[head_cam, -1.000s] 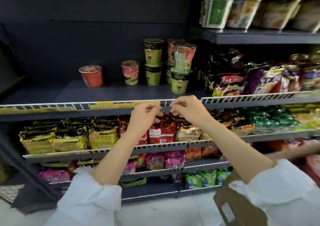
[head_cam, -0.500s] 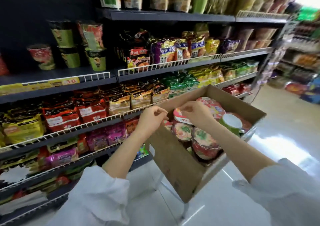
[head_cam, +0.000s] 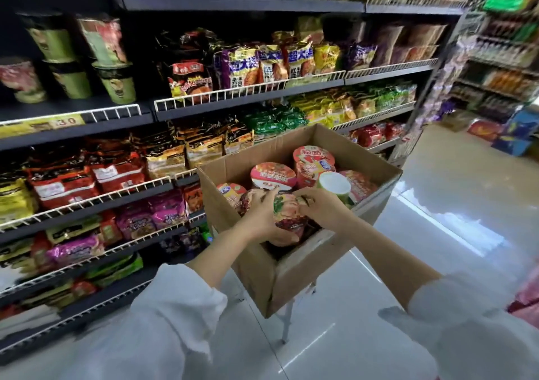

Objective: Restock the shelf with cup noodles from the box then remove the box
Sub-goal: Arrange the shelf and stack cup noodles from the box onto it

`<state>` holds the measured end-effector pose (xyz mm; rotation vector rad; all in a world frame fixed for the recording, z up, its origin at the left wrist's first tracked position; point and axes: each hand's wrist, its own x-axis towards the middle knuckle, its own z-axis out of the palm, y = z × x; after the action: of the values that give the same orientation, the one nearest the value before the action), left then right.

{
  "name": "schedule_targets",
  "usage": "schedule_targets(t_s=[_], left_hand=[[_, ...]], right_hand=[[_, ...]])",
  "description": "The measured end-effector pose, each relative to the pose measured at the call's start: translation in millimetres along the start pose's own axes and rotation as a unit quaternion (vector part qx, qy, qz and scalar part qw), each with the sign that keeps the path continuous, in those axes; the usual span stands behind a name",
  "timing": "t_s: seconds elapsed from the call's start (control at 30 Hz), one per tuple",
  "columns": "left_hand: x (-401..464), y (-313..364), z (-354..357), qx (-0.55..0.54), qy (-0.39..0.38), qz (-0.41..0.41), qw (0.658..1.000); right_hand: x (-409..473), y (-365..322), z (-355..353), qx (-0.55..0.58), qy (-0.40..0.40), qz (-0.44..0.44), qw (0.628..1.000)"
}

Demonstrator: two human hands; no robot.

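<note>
— Looking into the box (head_cam: 271, 277), what's hidden?
— The lower cups; both hands cover one noodle cup (head_cam: 287, 219).
— Grip?
— Left hand (head_cam: 262, 219) and right hand (head_cam: 322, 210) curl around it, inside the box beside the shelf (head_cam: 75, 124).

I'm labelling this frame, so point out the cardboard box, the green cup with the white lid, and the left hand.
cardboard box (head_cam: 259, 266), head view, near outer wall.
green cup (head_cam: 334, 183), head view, white lid.
left hand (head_cam: 262, 219), head view, back of hand.

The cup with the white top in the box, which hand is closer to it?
Right. The right hand sits just below and in front of the white-topped cup, almost touching. The left hand is farther off, across the red cup both hands hold.
</note>
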<state>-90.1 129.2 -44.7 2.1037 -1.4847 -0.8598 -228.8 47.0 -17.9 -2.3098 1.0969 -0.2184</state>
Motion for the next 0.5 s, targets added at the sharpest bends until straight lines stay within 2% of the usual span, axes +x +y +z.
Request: schedule_targets(t_s=[0.1,0.17,0.23,0.33,0.5], left_hand=[[2,8,7,-0.044,0.106,0.005,0.993],[2,14,4,-0.078,0.18,0.012,0.98],[2,18,-4,-0.103,0.243,0.017,0.964],[2,25,-16,-0.13,0.297,0.017,0.946],[-3,32,-31,-0.147,0.37,0.004,0.917]], right_hand=[[8,17,-19,0.022,0.053,-0.014,0.998],[18,30,-33,-0.087,0.088,-0.006,0.992],[30,41,-43,-0.169,0.036,0.034,0.984],[48,49,-48,-0.16,-0.064,0.081,0.982],[60,38,-52,-0.123,-0.015,0.048,0.991]])
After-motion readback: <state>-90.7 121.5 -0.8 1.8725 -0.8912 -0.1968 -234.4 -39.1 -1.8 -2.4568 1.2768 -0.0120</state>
